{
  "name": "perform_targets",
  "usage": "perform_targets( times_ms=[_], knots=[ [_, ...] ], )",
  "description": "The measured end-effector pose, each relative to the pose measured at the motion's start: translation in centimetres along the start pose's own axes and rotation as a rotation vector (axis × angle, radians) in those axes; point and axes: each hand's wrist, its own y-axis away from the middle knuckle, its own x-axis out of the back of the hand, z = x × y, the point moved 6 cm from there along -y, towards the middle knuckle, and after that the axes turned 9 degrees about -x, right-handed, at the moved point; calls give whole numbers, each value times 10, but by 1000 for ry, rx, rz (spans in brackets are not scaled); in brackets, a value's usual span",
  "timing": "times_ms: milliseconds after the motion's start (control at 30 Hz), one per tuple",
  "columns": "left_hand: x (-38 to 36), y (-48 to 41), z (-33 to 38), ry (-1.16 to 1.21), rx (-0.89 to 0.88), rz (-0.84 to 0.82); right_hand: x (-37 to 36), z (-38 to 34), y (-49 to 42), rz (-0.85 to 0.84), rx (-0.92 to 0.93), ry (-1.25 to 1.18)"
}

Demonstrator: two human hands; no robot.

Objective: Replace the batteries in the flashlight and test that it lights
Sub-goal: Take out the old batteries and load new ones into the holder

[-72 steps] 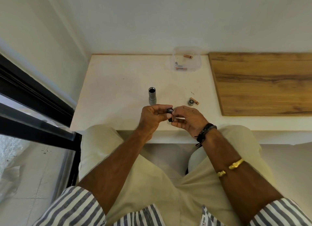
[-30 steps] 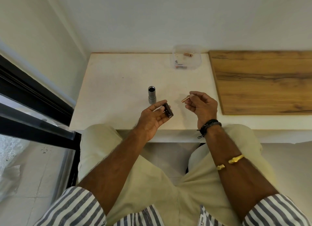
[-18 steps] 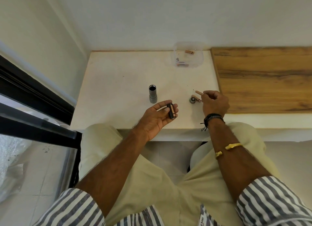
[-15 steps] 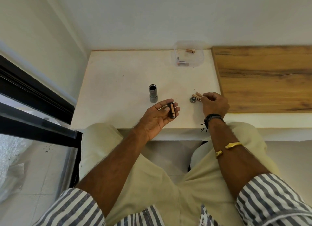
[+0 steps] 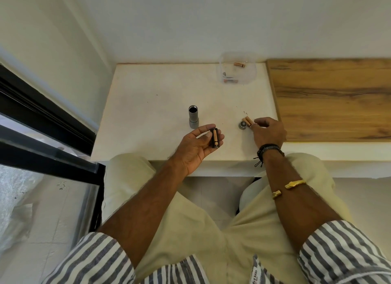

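The grey flashlight body (image 5: 193,116) stands upright on the white table (image 5: 148,105), open end up. My left hand (image 5: 196,146) is palm up over the table's front edge and holds the black battery holder (image 5: 215,138), which has a copper battery showing in it. To the right, the flashlight's round end cap (image 5: 242,124) lies on the table, with two copper batteries (image 5: 247,121) side by side against it. My right hand (image 5: 267,132) rests just right of them, its thumb and forefinger pinching the near end of one battery.
A clear plastic container (image 5: 251,72) with a few batteries sits at the table's back edge by the wall. A wooden board (image 5: 334,97) covers the surface to the right. A dark window frame (image 5: 42,122) runs along the left.
My right hand drew a battery away from the holder, carried it right and set it down beside the other one by the cap. My left hand turned palm up, still holding the holder.
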Motion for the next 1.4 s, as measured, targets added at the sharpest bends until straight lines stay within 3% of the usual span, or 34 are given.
perform_targets(
  times_ms=[67, 200, 267, 367, 733, 1400],
  knots=[
    [1, 0, 1, -9, -11, 5, 2, -13, 13, -51, 92, -2],
    [5, -1, 1, -60, -22, 41, -10, -46, 56, -392, 353, 15],
    [7, -1, 1, -113, -20, 72, -14, -56, 77, -483, 499, 76],
    [12, -1, 1, -190, -22, 117, -15, -63, 97, -501, 622, 170],
    [17, -1, 0, -319, -19, 172, -19, -70, 113, -610, 736, 341],
    [18, -1, 2, -334, 33, 190, -21, -75, 123, -613, 905, 344]
  ],
)
